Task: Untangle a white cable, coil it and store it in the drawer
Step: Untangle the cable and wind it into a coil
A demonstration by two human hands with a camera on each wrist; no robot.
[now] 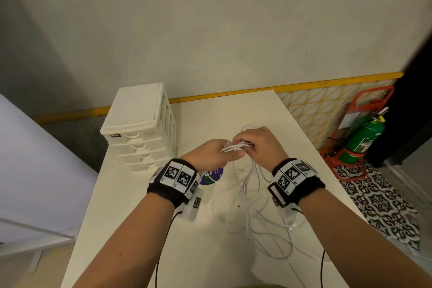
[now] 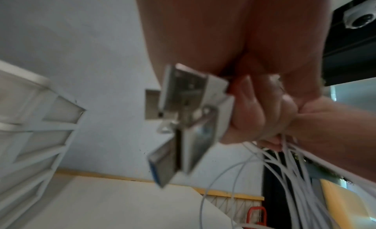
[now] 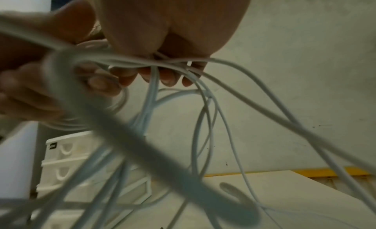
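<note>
Left hand [image 1: 211, 154] fingers [image 2: 247, 113]: curling tight round a bunch of white cable [image 1: 236, 147] strands, with several USB plugs [image 2: 183, 120] sticking out past the knuckles toward the drawer unit [image 1: 142, 128]. Right hand [image 1: 259, 145] fingers [image 3: 168, 78]: hooking over the same bundle from above, fingertips pointing down, strands passing between them. Both hands closing on cable, held just beside each other, nearly touching, raised above the table [image 1: 163, 217].

Short gripped stretch running roughly left-to-right between the two fists. Remaining cable hanging straight down from under the right hand and spreading in loose, crossing loops over the table toward the body. How many separate cables are making up the bunch: cannot tell.

Judging stage: untangling, not yet coiling; nothing stored, drawers all appearing closed.

Key relation for the coming move: slack lying below and nearer than the fingers, closest to the right hand; plug ends anchoring in the left. Probably calling for the right hand drawing along the strands, away from the left, to pull loops free. Drawer unit standing on the left side of the table, nearer the left hand.
</note>
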